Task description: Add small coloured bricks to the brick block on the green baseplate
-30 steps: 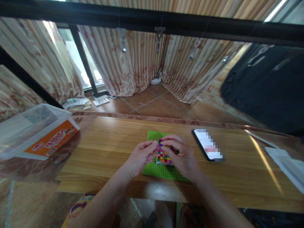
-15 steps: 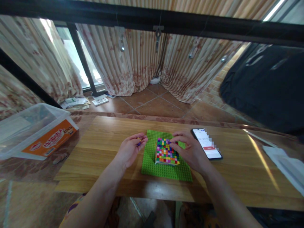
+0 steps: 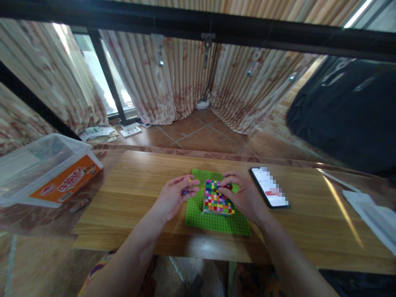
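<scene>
My left hand (image 3: 175, 196) is half curled, palm up, left of the green baseplate (image 3: 194, 218). A tiny yellow brick (image 3: 189, 180) and a purple brick (image 3: 185, 192) lie at its fingers. On the baseplate stands a square block of many-coloured small bricks (image 3: 215, 198). My right hand (image 3: 243, 196) reaches over the block's right back part, thumb and forefinger pinched close to its top. Dark red shows between those fingers; whether it is a held brick or part of the block, I cannot tell. The hand hides the block's right back corner.
A phone (image 3: 269, 187) with a lit screen lies right of the baseplate on the wooden table (image 3: 136, 177). White papers (image 3: 371, 210) are at the far right. Left of the table stands a clear plastic box (image 3: 55, 161) with an orange label. Curtains (image 3: 182, 82) hang beyond.
My left hand has shifted right, its fingers now over the baseplate's left edge. My right fingertips have moved slightly left over the block, and dark red now shows between them.
</scene>
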The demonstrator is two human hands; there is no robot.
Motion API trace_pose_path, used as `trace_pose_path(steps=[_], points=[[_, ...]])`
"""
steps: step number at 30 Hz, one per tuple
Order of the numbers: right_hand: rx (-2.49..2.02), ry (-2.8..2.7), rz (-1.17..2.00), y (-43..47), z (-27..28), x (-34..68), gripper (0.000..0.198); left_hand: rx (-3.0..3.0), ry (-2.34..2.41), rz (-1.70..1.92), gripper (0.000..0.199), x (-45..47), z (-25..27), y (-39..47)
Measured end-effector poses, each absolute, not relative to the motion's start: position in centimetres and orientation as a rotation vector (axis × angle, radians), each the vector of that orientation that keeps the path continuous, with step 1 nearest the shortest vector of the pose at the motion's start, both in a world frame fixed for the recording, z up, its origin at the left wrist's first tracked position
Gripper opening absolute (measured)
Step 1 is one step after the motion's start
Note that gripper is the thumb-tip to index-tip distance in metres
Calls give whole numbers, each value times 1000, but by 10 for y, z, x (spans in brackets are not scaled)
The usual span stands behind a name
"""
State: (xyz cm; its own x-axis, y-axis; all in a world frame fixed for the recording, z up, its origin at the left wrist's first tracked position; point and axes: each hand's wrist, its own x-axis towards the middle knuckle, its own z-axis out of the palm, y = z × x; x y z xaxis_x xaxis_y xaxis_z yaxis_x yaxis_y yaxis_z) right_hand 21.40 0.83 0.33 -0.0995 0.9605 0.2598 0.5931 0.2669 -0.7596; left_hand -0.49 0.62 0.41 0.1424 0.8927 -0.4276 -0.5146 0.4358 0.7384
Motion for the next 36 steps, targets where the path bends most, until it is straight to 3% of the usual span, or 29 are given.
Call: trace_pose_path(steps=[11, 20, 27, 33, 36], points=[[-1352, -1340, 1250, 16, -8, 212, 28, 421, 942, 1034, 21, -4, 9, 7], [-1366, -1233, 1365, 14, 1, 206, 30, 429, 905, 1026, 23, -1, 11, 4], [-1341, -1380, 1217, 15, -8, 209, 22, 422, 821, 1051, 25, -3, 10, 6], [-1243, -1694, 516, 1, 10, 205, 11, 379, 725, 1061, 33, -2, 15, 3], [-1142, -1800, 411, -10, 18, 192, 13, 356, 662, 1029, 38, 0, 17, 1]])
